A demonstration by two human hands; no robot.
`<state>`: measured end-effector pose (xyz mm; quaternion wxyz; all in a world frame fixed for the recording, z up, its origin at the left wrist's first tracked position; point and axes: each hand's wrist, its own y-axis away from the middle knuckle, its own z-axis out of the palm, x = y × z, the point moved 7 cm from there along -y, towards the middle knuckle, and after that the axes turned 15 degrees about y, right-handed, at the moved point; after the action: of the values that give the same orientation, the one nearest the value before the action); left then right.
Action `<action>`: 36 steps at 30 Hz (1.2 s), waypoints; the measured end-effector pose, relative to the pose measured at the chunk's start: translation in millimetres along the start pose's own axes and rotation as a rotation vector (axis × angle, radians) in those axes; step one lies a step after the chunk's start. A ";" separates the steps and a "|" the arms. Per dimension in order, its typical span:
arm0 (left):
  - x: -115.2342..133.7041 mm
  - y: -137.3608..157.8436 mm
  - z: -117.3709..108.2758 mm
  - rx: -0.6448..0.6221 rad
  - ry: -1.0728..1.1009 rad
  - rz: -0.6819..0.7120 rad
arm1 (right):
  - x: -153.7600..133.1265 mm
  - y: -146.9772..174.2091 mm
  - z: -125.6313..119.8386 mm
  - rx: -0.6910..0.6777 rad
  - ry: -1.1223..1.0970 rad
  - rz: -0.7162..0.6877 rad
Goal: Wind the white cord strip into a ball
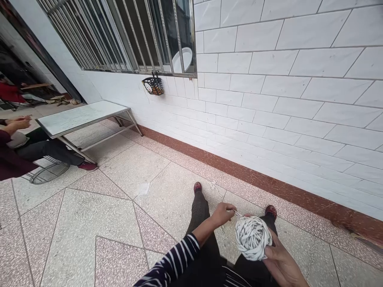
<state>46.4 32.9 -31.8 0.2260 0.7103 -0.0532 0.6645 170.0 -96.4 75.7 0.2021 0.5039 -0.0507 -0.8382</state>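
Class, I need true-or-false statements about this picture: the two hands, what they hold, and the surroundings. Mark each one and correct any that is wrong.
1. The right hand holds a round, wound ball. True.
2. The left hand lies flat on the floor. False: the left hand pinches a pale strand beside the ball.
3. The left sleeve is striped. True.
4. A black basket hangs at the lower edge of the barred window. True.
5. The low table has a round top. False: its top is long and straight-sided.
6. The wall is mostly red. False: it is mostly white, with a reddish-brown strip along its foot.
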 end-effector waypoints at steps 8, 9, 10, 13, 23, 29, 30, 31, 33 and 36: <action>-2.3 -22.4 -13.5 0.009 0.009 -0.067 | -39.6 -0.3 -5.6 0.053 0.050 -0.119; -0.4 -25.0 -14.8 0.010 0.011 -0.065 | -46.4 -0.9 -10.2 0.071 0.062 -0.136; 2.3 -27.8 -16.2 0.012 0.012 -0.064 | -52.6 -1.6 -14.4 0.084 0.076 -0.147; 14.0 -37.8 -22.1 0.026 0.015 -0.062 | -70.1 -4.7 -26.4 0.132 0.117 -0.161; 58.7 16.0 11.0 -0.132 -0.278 0.221 | -133.3 -63.0 -111.8 0.802 0.620 -0.313; 96.7 11.3 23.5 -0.233 -0.264 0.196 | -56.1 -109.1 -102.1 0.648 0.944 -0.149; 100.0 3.3 20.2 -0.255 -0.257 0.169 | -41.0 -111.8 -97.6 0.578 0.941 -0.121; 102.2 -4.5 16.6 -0.281 -0.257 0.147 | -27.0 -113.1 -94.4 0.509 0.927 -0.082; 105.0 -16.7 10.5 -0.327 -0.295 0.126 | -3.0 -112.6 -92.4 0.382 0.866 0.025; 107.6 -27.0 7.8 -0.357 -0.383 0.114 | 20.7 -107.8 -97.2 0.236 0.731 0.182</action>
<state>75.7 78.2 65.5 0.2958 0.7679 -0.2513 0.5096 214.5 5.5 -19.8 0.2210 0.7825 -0.1158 -0.5705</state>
